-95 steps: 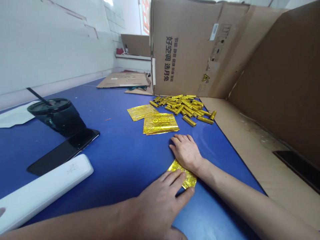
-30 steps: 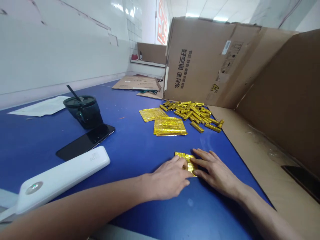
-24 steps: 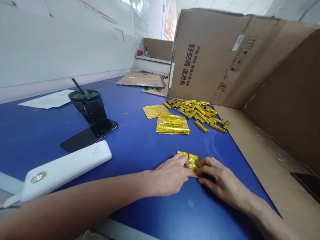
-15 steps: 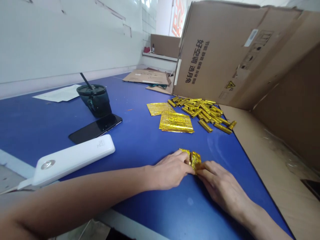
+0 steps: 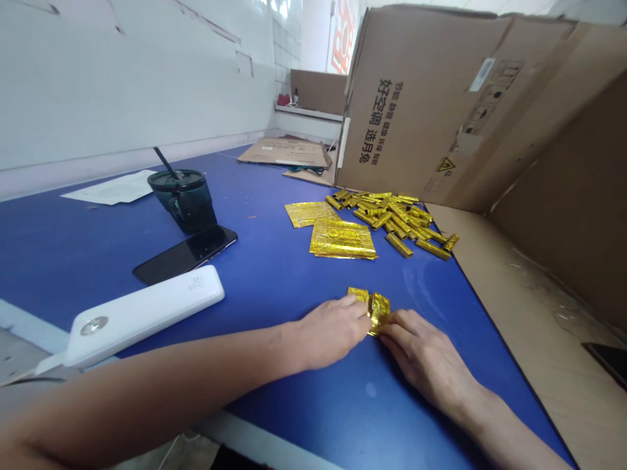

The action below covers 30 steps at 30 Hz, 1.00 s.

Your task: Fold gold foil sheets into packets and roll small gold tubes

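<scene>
A folded gold foil piece lies on the blue tabletop, pinched between my two hands. Its crumpled middle stands slightly raised. My left hand presses its left end with the fingertips, and my right hand holds its right edge, partly hiding the underside. Farther ahead lie a stack of flat gold foil sheets and a single flat sheet. Beside them is a loose heap of rolled gold foil sticks, out of reach of my fingers.
A dark tumbler with a straw, a black smartphone, a white power bank and a paper sheet stand to the left. A cardboard box walls the far side, and a cardboard sheet lies beyond the right table edge.
The foil has gone from a flat piece under my hands to a narrower folded piece. My hands have closed in on it from both sides, and my view has swung slightly.
</scene>
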Tool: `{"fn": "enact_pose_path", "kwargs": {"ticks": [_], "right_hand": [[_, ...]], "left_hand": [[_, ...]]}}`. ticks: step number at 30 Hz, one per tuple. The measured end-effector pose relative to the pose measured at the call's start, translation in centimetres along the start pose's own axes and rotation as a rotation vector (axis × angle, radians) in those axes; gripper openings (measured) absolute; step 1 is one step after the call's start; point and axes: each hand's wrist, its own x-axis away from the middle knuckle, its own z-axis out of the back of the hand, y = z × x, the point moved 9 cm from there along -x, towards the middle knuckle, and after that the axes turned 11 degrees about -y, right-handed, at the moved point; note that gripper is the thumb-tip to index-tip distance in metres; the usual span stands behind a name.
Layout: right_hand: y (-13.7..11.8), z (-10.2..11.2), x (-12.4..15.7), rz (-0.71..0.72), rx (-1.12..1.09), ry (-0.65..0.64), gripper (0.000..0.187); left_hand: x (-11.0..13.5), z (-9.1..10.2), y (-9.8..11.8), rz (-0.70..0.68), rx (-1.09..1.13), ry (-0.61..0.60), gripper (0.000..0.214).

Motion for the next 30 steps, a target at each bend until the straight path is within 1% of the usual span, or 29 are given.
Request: {"fn": "enact_pose_path", "kwargs": {"ticks": [6,10,15,17,20,23,27,30], "right_hand": [[-0.1,-0.5,-0.2,-0.019,0.027,-0.013,0.022],[-0.5,-0.7,-0.5,-0.019,0.122,-0.019,0.023],[-1.1,-0.7,-0.9,0.011,0.226,0.005,0.027],[-1.0,-0.6,-1.0,0.013,0.202,0.022,0.027],[-0.4,-0.3,-1.0,0.008,0.103,0.047,0.024],[0.1,-0.1,-0.9,-0.008,0.034,0.036,0.021],[0.1,-0.1,-0.7,-0.018,0.030,-0.005,0.015],[-0.2,-0.1,-0.5,-0.038,0.087,-0.008,0.018]], "left_hand": [[0.0,0.2,0.1,-0.004,-0.032,0.019,0.018],[-0.1,0.0,0.0,-0.004,-0.023,0.032,0.019],[-0.1,-0.2,-0.2,-0.004,0.033,0.055,0.018],[-0.1,-0.2,-0.2,-0.003,0.043,0.060,0.018],[-0.1,-0.3,-0.2,0.005,0.034,0.066,0.018],[-0.1,-0.3,-0.3,0.003,0.003,0.092,0.018],[0.1,0.0,-0.3,-0.001,-0.041,0.141,0.017],[0.4,0.3,-0.4,0.014,-0.036,0.164,0.017]]}}
